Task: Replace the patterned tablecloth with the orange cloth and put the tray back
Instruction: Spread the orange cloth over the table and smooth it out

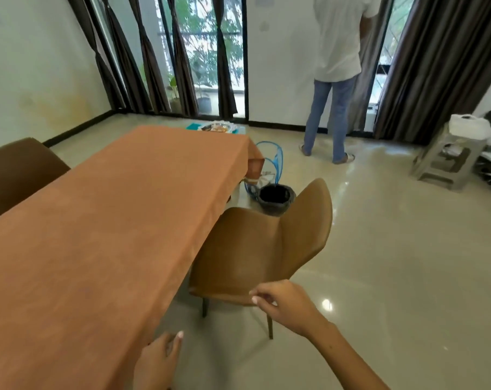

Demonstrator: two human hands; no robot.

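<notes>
The orange cloth (103, 226) lies spread over the whole table and hangs down its right side. Beyond the table's far end, on the floor, sits the tray (216, 127) with items on it, resting on a teal patterned cloth (195, 126). My left hand (160, 361) is low beside the cloth's hanging near-right edge, fingers apart, holding nothing. My right hand (283, 304) hovers over the front edge of a brown chair (262, 249), fingers loosely curled and empty.
A second brown chair (19, 170) stands at the table's left. A black bin (276, 197) and a blue wire basket (271, 161) sit by the far right corner. A person (337, 80) stands at the curtained window. A grey step stool (447, 161) is at right.
</notes>
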